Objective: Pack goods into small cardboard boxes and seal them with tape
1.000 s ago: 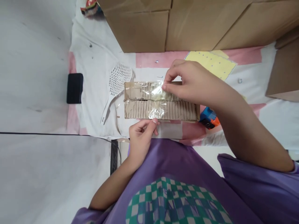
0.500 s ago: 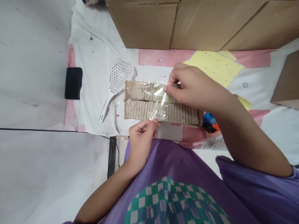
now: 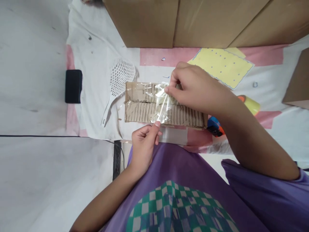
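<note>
Hands [image 3: 194, 87] between skimmer [image 3: 122, 74] and yellow roll [image 3: 252, 105]

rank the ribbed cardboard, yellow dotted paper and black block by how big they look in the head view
1. Ribbed cardboard, the largest
2. Yellow dotted paper
3. Black block, the smallest

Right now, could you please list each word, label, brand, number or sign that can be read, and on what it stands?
No text can be read with certainty.
Checkered print on the purple shirt: letter-like shapes, too folded and blurred to read.
Yellow sheet: blue dots and a blue outline, no words visible.
Taped cardboard, large cardboard box: no lettering visible.
</note>
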